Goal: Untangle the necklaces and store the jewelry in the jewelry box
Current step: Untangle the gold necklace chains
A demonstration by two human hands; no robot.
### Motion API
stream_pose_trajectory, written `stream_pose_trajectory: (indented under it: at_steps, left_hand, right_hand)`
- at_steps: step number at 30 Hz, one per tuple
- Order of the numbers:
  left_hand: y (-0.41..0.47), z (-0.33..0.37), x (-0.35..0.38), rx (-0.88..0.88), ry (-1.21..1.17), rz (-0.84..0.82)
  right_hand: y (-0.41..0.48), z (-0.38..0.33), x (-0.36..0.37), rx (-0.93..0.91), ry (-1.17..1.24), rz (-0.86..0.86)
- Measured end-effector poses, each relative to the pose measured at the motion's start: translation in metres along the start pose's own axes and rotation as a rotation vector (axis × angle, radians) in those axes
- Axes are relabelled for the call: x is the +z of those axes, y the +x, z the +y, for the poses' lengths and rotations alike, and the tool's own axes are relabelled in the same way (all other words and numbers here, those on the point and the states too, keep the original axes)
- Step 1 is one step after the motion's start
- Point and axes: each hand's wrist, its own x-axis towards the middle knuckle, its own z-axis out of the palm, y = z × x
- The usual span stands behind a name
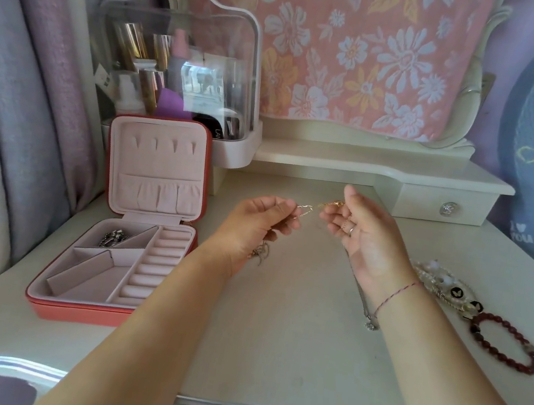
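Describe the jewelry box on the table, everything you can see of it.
The jewelry box is square, coral-red outside, lined in pale pink velvety fabric. It lies open on the left of the table, lid standing upright, showing four small tabs and a gathered pocket. The base holds angled dividers, a column of ring rolls on the right, and silver jewelry in the back-left compartment.

Jewelry box [113, 262] lies open at the table's [289, 344] left; cosmetics organizer [178, 67] stands behind it; beaded bracelet [506, 342] lies at the right.
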Motion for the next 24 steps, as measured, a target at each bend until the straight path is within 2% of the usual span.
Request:
stream_pose_trajectory:
  at_steps: [5, 13, 24]
  left_hand:
    - [0.0041, -0.0025, 0.0016, -0.012, -0.059, 0.074]
    - [0.0038, 0.0061, -0.0028, -0.097, -0.542, 0.018]
    - [-0.0005, 0.0042, -0.0051, 0.006, -0.376, -0.202]
  right_hand:
    - [-0.0039, -0.0041, 0.0008, 0.019, 0.071, -0.033]
    - [-0.003, -0.0033, -0.002, 0.019, -0.025, -0.038]
    - [-0.0101, -0.0085, 0.0032, 0.038, -0.023, -0.173]
